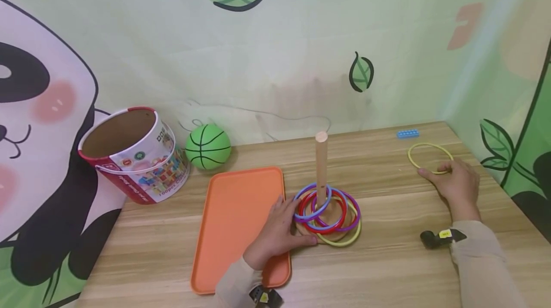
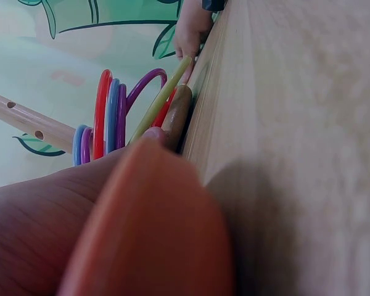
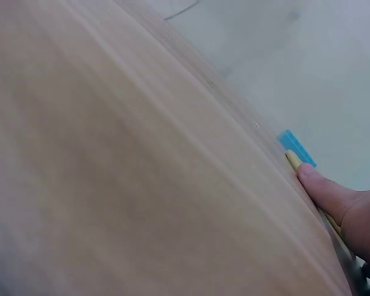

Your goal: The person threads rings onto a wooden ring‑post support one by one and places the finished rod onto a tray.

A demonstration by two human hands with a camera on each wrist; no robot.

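Observation:
A wooden peg (image 1: pixel 321 169) stands upright on a round wooden base (image 1: pixel 306 235). Red (image 1: pixel 301 203), blue, purple and yellow rings lie piled around its foot, some tilted and overlapping. In the head view my left hand (image 1: pixel 280 229) reaches over the orange tray to the base's left side, thumb and fingers spread beside the rings. Its thumb (image 2: pixel 153 133) appears against the base's edge in the left wrist view. Off to the right, my right hand (image 1: pixel 460 183) holds a single yellow ring (image 1: pixel 424 145) by its near side, low at the tabletop. In the right wrist view the thumb (image 3: pixel 324 188) presses on that ring.
An orange tray (image 1: pixel 232 217) lies left of the peg. Behind it sit a green ball (image 1: pixel 208 147) and a printed bucket (image 1: pixel 150 174) with a handle. A blue toy brick (image 1: pixel 407 134) lies near the back edge, beyond the yellow ring. A printed cloth wall closes off the back.

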